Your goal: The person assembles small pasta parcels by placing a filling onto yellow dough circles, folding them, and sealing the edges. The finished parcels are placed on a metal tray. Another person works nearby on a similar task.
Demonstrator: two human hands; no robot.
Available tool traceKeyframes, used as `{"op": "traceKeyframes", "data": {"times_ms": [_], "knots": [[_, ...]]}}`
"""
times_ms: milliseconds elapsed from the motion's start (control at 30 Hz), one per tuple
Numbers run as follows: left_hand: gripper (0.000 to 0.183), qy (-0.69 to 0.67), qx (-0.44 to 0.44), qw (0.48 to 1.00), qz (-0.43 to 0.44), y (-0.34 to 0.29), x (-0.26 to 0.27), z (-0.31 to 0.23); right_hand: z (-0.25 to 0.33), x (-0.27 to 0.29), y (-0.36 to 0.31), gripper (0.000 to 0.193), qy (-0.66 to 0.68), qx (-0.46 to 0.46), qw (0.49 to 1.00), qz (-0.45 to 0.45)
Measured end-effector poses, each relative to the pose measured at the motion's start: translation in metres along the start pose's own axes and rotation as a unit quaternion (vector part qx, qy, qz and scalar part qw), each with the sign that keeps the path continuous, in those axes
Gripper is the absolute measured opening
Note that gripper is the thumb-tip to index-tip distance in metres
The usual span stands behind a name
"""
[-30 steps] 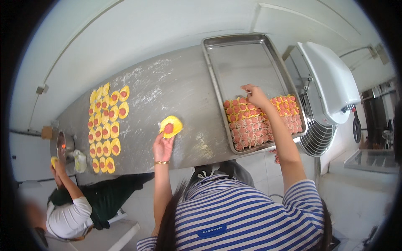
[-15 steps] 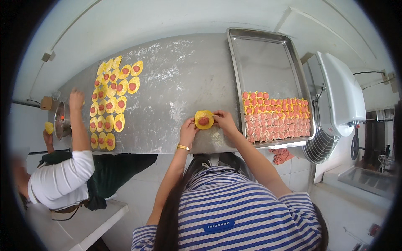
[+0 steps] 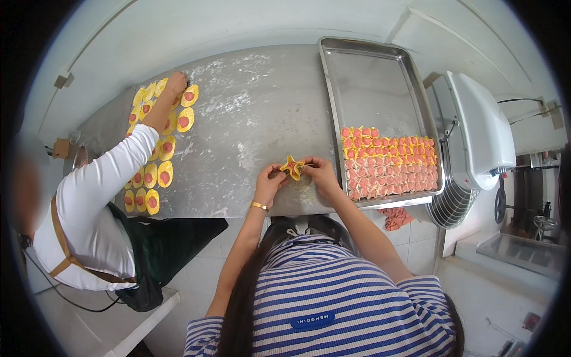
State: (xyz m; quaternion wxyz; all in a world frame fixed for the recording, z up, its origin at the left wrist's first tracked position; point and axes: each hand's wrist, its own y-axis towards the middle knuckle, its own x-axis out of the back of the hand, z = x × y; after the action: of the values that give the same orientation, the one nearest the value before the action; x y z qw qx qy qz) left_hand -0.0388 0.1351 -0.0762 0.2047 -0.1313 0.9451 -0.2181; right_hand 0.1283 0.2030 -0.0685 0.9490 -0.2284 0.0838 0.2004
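Observation:
Between my two hands, just above the near part of the metal table, is a yellow dumpling wrapper (image 3: pixel 292 169) around pink meat filling. Its edge is pinched inward at several places, giving it a star-like outline. My left hand (image 3: pixel 270 181) grips its left side with thumb and fingers; a gold bracelet circles that wrist. From the other side, my right hand (image 3: pixel 322 175) pinches the wrapper's right edge. Close to my right hand stands a metal tray (image 3: pixel 380 77), its near half filled with tight rows of finished open-topped dumplings (image 3: pixel 392 163).
On the left, flat yellow wrappers topped with meat (image 3: pixel 165 174) lie in rows. A co-worker's arm (image 3: pixel 156 116) reaches across them to the far rows. A white machine (image 3: pixel 482 125) with a wire guard stands right of the tray. Flour streaks mark the steel table (image 3: pixel 250 113).
The wrapper went from a flat round to a folded, star-like cup between my fingers. The co-worker's arm moved from the bowl at the far left to the far rows of wrappers.

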Motion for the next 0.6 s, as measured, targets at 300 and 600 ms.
{"op": "traceKeyframes", "data": {"times_ms": [300, 600], "knots": [[0.014, -0.056, -0.088, 0.994, 0.015, -0.010, -0.022, -0.011, 0.024, -0.010, -0.020, 0.029, 0.055, 0.061, 0.997, 0.001], [0.027, -0.049, -0.047, 0.997, 0.037, -0.020, -0.022, -0.024, 0.022, 0.008, -0.012, 0.032, -0.022, 0.036, 0.998, 0.042]]}}
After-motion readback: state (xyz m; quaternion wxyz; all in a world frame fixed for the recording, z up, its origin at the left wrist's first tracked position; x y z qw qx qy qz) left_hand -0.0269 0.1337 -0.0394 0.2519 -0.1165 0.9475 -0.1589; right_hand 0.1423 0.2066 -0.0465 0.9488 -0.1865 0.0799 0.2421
